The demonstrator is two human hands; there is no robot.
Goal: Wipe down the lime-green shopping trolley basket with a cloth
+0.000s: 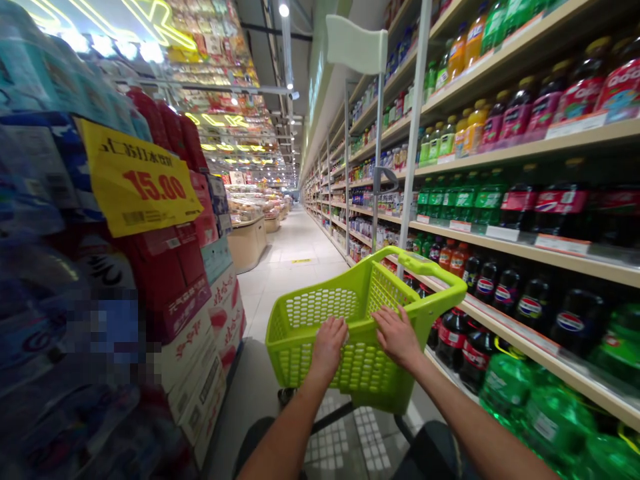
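Observation:
A lime-green plastic shopping cart [370,367] stands sideways in front of me, its handle toward the shelves at the right. My left hand [330,340] is on the cart's near side rim, its fingers curled over the edge. Further right on the same rim rests my right hand [397,333], with its fingers spread across the top. No goods show in the visible part of the basket.
Shelves of soda bottles [530,243] line the right side. Stacked drink boxes [190,333] with a yellow price sign [145,183] stand close on the left. Between them the tiled aisle [295,233] runs ahead past wooden display bins [250,243].

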